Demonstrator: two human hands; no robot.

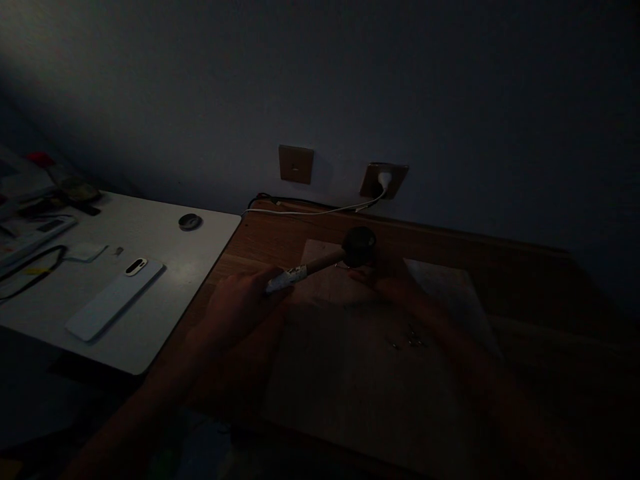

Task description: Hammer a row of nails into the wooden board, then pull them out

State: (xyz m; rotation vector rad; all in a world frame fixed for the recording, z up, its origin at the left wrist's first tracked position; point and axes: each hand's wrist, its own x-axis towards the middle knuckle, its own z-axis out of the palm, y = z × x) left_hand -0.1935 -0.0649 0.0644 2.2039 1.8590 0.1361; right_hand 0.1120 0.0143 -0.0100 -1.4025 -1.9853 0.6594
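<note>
My left hand (245,297) is closed around the handle of a rubber mallet (359,245), whose pale grip is wrapped in white. The mallet's dark head is raised over a wooden board (325,360). Beside and below that head is my right hand (385,283), its fingers pinched at the far part of the board. A small shiny metal pin (341,265) shows by those fingertips; darkness hides how it is gripped. Several loose metal pins, like nails or screws (411,339), lie on the board near my right forearm.
A second, paler board (450,290) lies to the right on the wooden table (265,233). On the white table (165,300) at left are a white phone (115,300) and a round dark lid (190,222). A white cable (320,213) runs along the wall to a socket (373,180).
</note>
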